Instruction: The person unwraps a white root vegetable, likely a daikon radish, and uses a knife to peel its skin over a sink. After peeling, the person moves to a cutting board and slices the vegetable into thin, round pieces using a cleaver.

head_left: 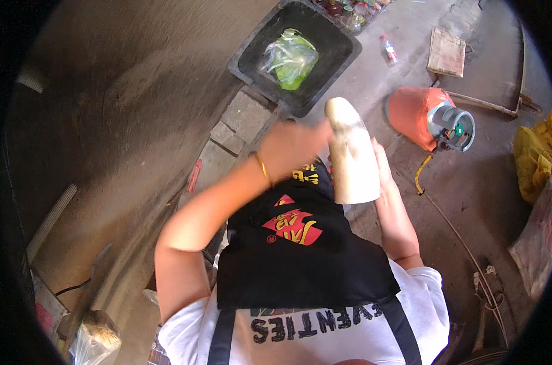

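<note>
A pale, smooth, tapered cylindrical object (pixel 354 159) with a rounded far end and a flat near end is held up before my chest; its material is unclear. My right hand (pixel 380 166) grips it from behind and the right side, its fingers partly hidden. Blurred by motion, my left hand (pixel 303 141) is at the object's upper left side, with a yellow bangle (pixel 261 169) on the wrist. Whether it holds something cannot be told. A black apron (pixel 303 273) with red and yellow print covers my front.
Beyond the hands lies a black tub (pixel 239 59) with a green and clear plastic bag inside. A gas cylinder (pixel 454 125) with an orange cover, a yellow bag (pixel 533 155), a plastic bottle (pixel 389 49) and a hose (pixel 458 228) are on the floor. A wall (pixel 121 91) rises at left.
</note>
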`<action>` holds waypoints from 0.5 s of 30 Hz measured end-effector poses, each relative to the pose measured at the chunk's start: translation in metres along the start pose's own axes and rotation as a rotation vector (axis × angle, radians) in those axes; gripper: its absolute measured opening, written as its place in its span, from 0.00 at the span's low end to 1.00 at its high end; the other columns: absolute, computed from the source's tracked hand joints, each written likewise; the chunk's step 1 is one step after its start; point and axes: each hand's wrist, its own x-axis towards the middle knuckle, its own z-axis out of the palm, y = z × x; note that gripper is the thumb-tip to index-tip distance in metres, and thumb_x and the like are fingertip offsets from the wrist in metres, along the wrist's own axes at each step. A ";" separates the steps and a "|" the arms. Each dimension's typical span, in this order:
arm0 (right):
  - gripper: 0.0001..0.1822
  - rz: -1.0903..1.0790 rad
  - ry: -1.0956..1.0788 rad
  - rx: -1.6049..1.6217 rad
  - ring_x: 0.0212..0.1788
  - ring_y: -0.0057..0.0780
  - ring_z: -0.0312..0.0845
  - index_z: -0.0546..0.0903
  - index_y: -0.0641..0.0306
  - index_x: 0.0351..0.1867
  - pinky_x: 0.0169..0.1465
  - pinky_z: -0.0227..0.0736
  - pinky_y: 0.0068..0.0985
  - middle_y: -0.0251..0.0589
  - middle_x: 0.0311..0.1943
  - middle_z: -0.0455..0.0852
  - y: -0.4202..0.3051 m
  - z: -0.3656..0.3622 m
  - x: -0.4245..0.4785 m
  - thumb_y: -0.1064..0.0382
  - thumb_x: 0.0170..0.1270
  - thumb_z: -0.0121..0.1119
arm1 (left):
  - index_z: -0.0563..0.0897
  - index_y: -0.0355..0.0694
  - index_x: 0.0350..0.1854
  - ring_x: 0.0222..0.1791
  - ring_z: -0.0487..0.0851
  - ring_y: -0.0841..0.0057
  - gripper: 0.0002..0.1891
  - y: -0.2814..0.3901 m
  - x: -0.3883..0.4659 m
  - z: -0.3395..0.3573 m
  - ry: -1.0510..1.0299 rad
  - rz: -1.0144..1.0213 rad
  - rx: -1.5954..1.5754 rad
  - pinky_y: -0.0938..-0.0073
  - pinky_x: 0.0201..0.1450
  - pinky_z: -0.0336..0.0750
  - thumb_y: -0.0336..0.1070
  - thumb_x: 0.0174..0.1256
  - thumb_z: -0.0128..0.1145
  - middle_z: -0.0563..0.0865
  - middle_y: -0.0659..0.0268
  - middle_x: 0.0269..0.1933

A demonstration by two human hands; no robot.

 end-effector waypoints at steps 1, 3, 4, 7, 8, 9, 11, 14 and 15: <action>0.42 0.013 0.003 -0.028 0.45 0.56 0.81 0.63 0.68 0.66 0.46 0.79 0.51 0.63 0.50 0.78 0.001 0.002 0.000 0.31 0.66 0.39 | 0.72 0.39 0.38 0.28 0.84 0.50 0.12 -0.018 0.020 -0.008 -0.147 -0.262 -0.019 0.50 0.27 0.76 0.43 0.71 0.44 0.84 0.51 0.27; 0.42 -0.043 0.017 -0.125 0.45 0.55 0.81 0.63 0.68 0.65 0.45 0.79 0.51 0.63 0.50 0.77 0.015 -0.021 0.003 0.31 0.66 0.40 | 0.75 0.36 0.40 0.34 0.84 0.52 0.14 -0.095 0.016 0.040 -0.094 -0.403 0.019 0.54 0.34 0.77 0.42 0.72 0.43 0.84 0.48 0.30; 0.42 -0.015 -0.010 -0.031 0.45 0.56 0.80 0.62 0.68 0.66 0.45 0.79 0.51 0.64 0.50 0.77 0.014 -0.018 0.003 0.31 0.66 0.40 | 0.76 0.36 0.39 0.35 0.84 0.52 0.14 -0.093 0.020 0.042 -0.074 -0.475 0.001 0.55 0.36 0.77 0.42 0.72 0.43 0.84 0.48 0.30; 0.40 0.088 -0.152 0.286 0.47 0.58 0.79 0.62 0.68 0.66 0.49 0.76 0.52 0.63 0.50 0.77 0.009 -0.001 0.004 0.34 0.67 0.39 | 0.76 0.37 0.39 0.31 0.84 0.52 0.12 -0.054 -0.002 0.028 0.000 -0.426 -0.043 0.55 0.32 0.76 0.41 0.70 0.45 0.83 0.49 0.27; 0.39 0.126 -0.210 0.398 0.48 0.59 0.78 0.63 0.69 0.66 0.51 0.75 0.53 0.63 0.50 0.78 0.010 -0.001 0.004 0.36 0.68 0.39 | 0.76 0.38 0.39 0.26 0.84 0.52 0.11 -0.026 -0.011 0.021 0.064 -0.242 -0.062 0.54 0.27 0.76 0.41 0.67 0.47 0.83 0.52 0.25; 0.40 0.135 -0.235 0.464 0.49 0.61 0.77 0.63 0.67 0.66 0.51 0.73 0.57 0.63 0.50 0.77 0.009 -0.004 0.006 0.34 0.67 0.40 | 0.75 0.39 0.39 0.23 0.84 0.55 0.10 0.010 -0.013 -0.006 -0.097 -0.151 -0.103 0.56 0.24 0.76 0.40 0.66 0.48 0.83 0.54 0.22; 0.40 0.113 -0.161 0.509 0.49 0.64 0.76 0.63 0.67 0.66 0.50 0.73 0.58 0.64 0.51 0.77 0.007 -0.007 0.010 0.33 0.66 0.40 | 0.74 0.41 0.40 0.18 0.83 0.61 0.08 0.046 -0.024 -0.025 -0.227 0.002 -0.109 0.59 0.20 0.75 0.39 0.65 0.49 0.81 0.58 0.18; 0.41 0.150 -0.124 0.503 0.48 0.67 0.76 0.63 0.66 0.66 0.48 0.73 0.61 0.65 0.51 0.77 0.011 -0.025 0.015 0.32 0.64 0.42 | 0.73 0.40 0.40 0.22 0.84 0.57 0.08 0.008 -0.004 0.001 -0.207 -0.101 -0.091 0.58 0.22 0.76 0.36 0.64 0.49 0.82 0.55 0.21; 0.41 0.163 -0.160 0.458 0.48 0.67 0.76 0.63 0.65 0.66 0.47 0.73 0.61 0.65 0.50 0.77 0.011 -0.022 0.014 0.32 0.64 0.42 | 0.74 0.41 0.40 0.29 0.83 0.50 0.10 -0.016 0.010 0.006 -0.199 -0.257 -0.129 0.49 0.30 0.75 0.41 0.70 0.45 0.84 0.50 0.28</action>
